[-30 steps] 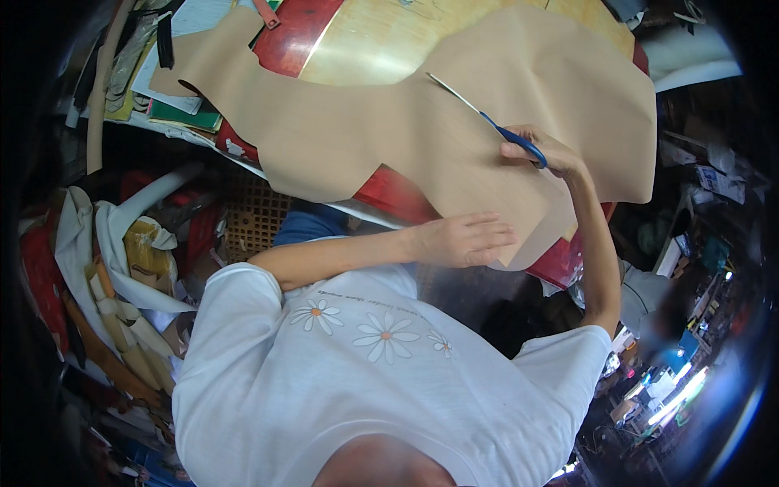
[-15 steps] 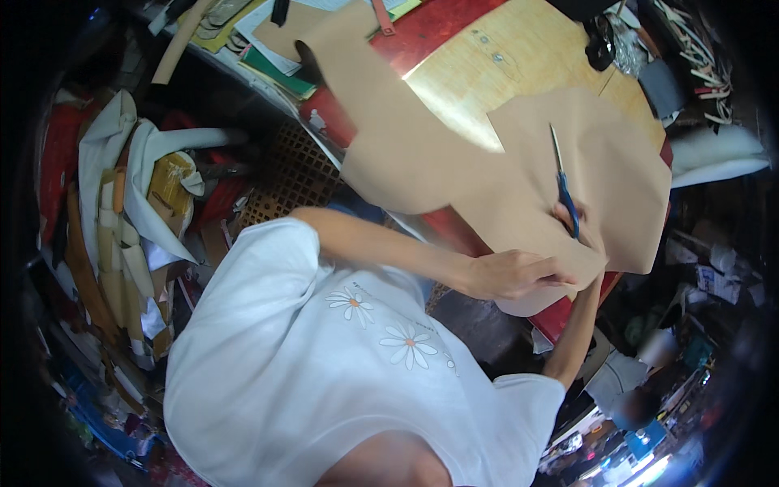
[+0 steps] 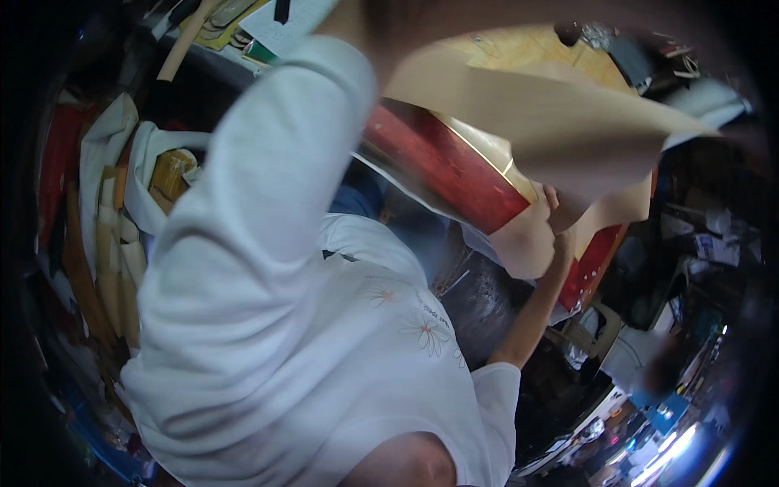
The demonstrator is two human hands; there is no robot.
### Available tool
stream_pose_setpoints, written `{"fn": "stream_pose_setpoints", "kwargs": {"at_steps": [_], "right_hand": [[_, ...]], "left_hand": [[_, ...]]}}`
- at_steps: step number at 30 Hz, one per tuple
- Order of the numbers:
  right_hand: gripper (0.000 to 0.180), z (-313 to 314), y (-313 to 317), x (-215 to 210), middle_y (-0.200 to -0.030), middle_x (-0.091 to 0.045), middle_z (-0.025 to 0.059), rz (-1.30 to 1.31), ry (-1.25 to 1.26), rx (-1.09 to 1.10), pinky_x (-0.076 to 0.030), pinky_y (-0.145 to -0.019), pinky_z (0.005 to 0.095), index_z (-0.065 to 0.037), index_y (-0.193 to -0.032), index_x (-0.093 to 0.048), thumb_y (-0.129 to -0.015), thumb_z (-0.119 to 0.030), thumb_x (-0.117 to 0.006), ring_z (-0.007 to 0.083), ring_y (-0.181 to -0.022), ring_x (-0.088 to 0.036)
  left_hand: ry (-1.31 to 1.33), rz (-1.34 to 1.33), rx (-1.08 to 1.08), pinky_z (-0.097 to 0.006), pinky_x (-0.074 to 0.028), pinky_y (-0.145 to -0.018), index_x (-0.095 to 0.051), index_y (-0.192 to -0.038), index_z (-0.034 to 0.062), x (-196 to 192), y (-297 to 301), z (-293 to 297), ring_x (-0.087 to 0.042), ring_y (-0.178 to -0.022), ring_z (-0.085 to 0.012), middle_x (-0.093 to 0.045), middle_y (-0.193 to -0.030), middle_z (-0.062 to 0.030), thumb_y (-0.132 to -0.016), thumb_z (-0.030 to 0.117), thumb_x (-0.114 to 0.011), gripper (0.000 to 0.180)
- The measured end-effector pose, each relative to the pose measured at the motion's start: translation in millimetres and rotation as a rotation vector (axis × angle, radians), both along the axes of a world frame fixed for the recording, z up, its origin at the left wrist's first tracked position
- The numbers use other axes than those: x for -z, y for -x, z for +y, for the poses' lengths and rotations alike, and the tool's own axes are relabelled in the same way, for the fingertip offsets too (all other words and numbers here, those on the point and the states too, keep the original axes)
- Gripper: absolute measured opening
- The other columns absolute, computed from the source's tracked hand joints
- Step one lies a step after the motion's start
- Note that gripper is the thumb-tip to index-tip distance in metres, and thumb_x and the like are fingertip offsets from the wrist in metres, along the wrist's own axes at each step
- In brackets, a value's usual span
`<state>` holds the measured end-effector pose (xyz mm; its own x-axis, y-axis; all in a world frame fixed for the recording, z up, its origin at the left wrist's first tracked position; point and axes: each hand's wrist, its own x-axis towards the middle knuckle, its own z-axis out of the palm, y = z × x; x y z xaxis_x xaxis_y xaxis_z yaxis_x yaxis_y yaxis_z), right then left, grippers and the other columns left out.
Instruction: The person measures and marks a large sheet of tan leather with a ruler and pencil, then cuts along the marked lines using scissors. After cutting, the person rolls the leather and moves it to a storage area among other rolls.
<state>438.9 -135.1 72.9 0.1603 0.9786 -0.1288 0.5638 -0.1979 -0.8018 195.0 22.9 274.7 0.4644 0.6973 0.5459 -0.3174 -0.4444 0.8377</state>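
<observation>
A large tan leather-like sheet [image 3: 568, 138] is lifted and folded over above the worktable. My left arm reaches across the top of the picture. My left hand [image 3: 740, 140], dark and smeared at the far right, meets the sheet's raised tip and seems to grip it. Lower down, my right hand [image 3: 556, 201] is mostly covered by the sheet, and only curled fingers and part of the wrist show. The blue-handled scissors it held half a second ago are hidden under the sheet. A lower lobe of the sheet hangs beside my right wrist.
The worktable has a red edge [image 3: 454, 162] and a pale wooden board [image 3: 527, 45]. Papers [image 3: 280, 28] lie at its far left. Rolled and folded material [image 3: 109, 162] is stacked on the left. Clutter [image 3: 714, 243] fills the right side.
My left hand has swung from near my right hand up and over to the far right. The sheet has risen and folded, covering the scissors and most of my right hand.
</observation>
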Motion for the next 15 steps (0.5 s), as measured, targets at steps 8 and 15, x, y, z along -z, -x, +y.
{"fn": "stream_pose_setpoints", "kwargs": {"at_steps": [8,15], "right_hand": [[0.085,32,134,30,-0.139,-0.039,0.0287,1.957,0.259,0.051,-0.021,-0.114,0.0582,-0.002,-0.136,-0.038,-0.082,-0.065,-0.057,0.0439,-0.134,-0.031],[0.041,107,219,27,-0.126,-0.056,0.0119,2.129,-0.201,0.630,-0.042,-0.101,0.0466,-0.005,-0.110,-0.059,-0.080,-0.027,-0.076,0.0297,-0.117,-0.051]], "left_hand": [[0.024,0.410,-0.598,-0.037,-0.049,-0.077,-0.050,-0.114,0.0042,46,296,95,-0.059,-0.091,-0.0317,-0.058,-0.101,-0.0150,-0.089,0.003,-0.052,0.025],[0.194,0.792,-1.082,-0.038,-0.049,-0.077,-0.051,-0.114,0.0052,120,529,121,-0.059,-0.091,-0.0322,-0.058,-0.101,-0.0149,-0.086,0.002,-0.053,0.028]]}}
